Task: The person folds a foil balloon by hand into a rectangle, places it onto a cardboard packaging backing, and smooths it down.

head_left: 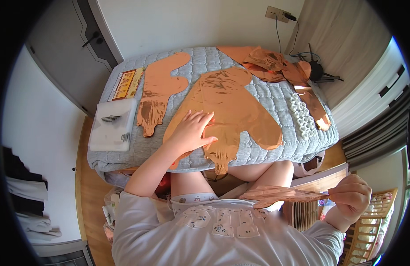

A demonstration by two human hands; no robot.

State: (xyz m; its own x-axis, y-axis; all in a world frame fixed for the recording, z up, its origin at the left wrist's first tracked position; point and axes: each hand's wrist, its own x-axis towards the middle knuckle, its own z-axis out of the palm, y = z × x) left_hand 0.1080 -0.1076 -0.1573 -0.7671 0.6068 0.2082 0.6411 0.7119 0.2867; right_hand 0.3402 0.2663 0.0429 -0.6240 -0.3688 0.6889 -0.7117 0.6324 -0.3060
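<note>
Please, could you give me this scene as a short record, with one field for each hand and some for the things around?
Left hand: fingers spread on large copper foil shape
Right hand: fingers closed on one end of loose foil piece
Left side: smaller foil shape, yellow-and-orange package, translucent pack
Right side: small white ring-shaped pieces
Far right: crumpled foil
Surface: grey quilted bed cover
</note>
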